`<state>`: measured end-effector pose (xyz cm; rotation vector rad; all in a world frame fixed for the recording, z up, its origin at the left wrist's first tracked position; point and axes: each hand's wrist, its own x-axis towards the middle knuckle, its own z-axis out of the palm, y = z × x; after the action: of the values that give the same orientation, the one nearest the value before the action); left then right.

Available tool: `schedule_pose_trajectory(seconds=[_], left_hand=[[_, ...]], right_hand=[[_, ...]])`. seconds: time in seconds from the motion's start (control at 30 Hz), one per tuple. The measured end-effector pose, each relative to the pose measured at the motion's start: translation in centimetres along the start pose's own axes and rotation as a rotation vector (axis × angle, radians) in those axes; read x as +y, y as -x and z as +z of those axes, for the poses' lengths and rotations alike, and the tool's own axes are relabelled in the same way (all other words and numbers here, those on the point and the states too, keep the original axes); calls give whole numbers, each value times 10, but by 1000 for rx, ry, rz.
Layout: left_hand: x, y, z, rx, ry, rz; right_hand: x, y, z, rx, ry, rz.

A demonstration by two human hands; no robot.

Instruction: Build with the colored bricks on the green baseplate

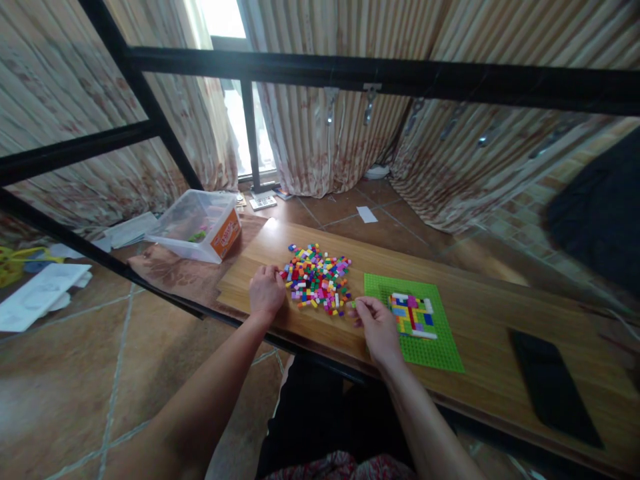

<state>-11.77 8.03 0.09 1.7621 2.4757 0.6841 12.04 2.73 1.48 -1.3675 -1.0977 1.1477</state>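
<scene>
A loose heap of small toy building bricks (317, 277) in many colours lies on the wooden table. My left hand (267, 291) rests at the heap's left edge, its fingers curled closed. A red brick shows by its fingertips, but what they hold, if anything, is unclear. To the right of the heap, my right hand (380, 328) pinches a small yellow-green brick (354, 304) between thumb and finger. This hand covers part of the left side of a green baseplate (445, 347). On the plate sits a flat multicoloured patch of joined bricks (414, 317).
A black phone or tablet-like slab (555, 387) lies at the table's right. Beyond the table's left end, a clear plastic bin (195, 223) with an orange label stands on a mat. A black metal bar (350, 75) crosses in front of the curtains (320, 147).
</scene>
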Motion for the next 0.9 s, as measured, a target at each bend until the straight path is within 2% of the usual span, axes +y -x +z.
schedule_pose_trajectory(seconds=[0.1, 0.23, 0.33, 0.43, 0.47, 0.6, 0.73, 0.9], left_hand=[[0, -1, 0, 10, -10, 7], [-2, -2, 1, 30, -23, 31], [-3, -3, 1, 32, -39, 41], [-3, -4, 1, 28, -59, 41], [-3, -4, 0, 30, -61, 42], [0, -4, -1, 35, -59, 29], [2, -4, -4, 20, -65, 20], [3, -5, -6, 5, -69, 13]], right_hand=[[-8, 6, -8, -7, -273, 127], [-14, 9, -32, 72, -307, 118], [-16, 0, -69, 166, -151, 20], [-21, -18, -113, 283, 157, -110], [-23, -25, -125, 284, 283, -172], [-32, -51, -154, 148, 665, -359], [-34, -64, -156, -48, 876, -422], [-33, -71, -154, -159, 1017, -428]])
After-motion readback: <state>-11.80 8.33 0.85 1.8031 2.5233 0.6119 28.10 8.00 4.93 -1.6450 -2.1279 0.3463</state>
